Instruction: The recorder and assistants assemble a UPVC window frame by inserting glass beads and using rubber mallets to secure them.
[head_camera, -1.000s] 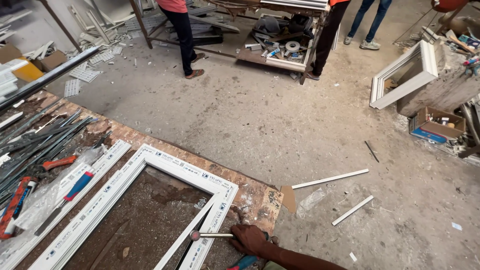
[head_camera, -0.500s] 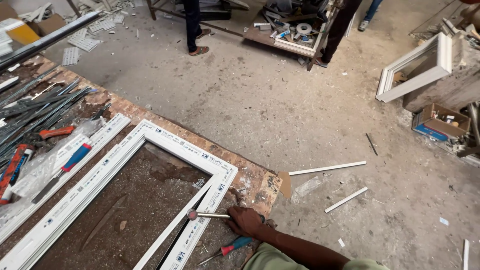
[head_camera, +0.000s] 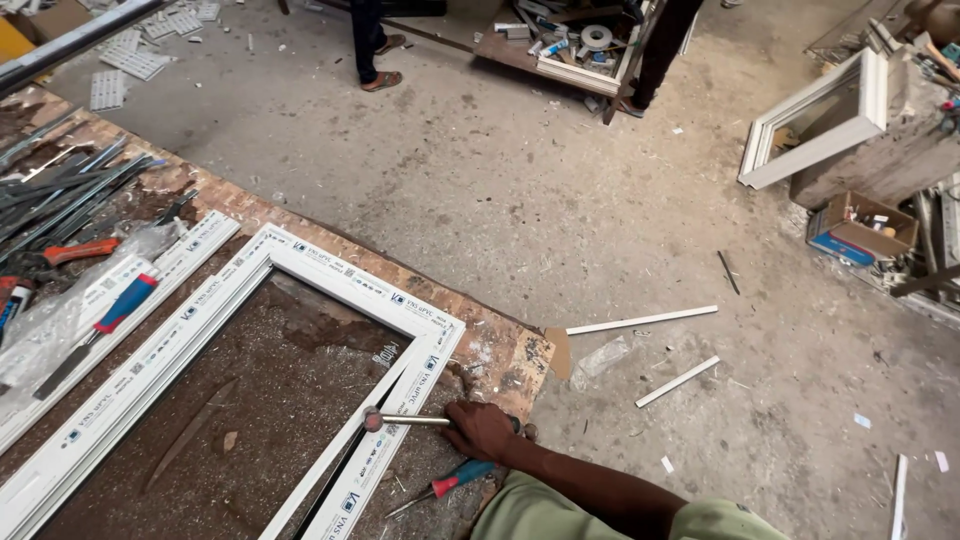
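My right hand (head_camera: 480, 430) is closed around the metal handle of a small hammer (head_camera: 405, 420). The hammer's round head rests at the inner edge of a white plastic window frame (head_camera: 330, 275) that lies flat on a worn wooden worktable (head_camera: 505, 355). A thin white strip (head_camera: 335, 455) leans along the inside of the frame's right side, just under the hammer head. A screwdriver with a red and blue handle (head_camera: 455, 480) lies on the table below my wrist. My left hand is out of sight.
A blue and red handled chisel (head_camera: 122, 305), an orange tool (head_camera: 80, 250) and metal bars (head_camera: 70, 195) lie on the left. White strips (head_camera: 640, 321) litter the concrete floor. Another white frame (head_camera: 815, 120) and a cardboard box (head_camera: 860, 225) stand at right. Two people stand by a low table (head_camera: 570, 50).
The view has dipped and drawn closer to the table. My right hand keeps hold of the hammer, whose head stays at the frame's right side.
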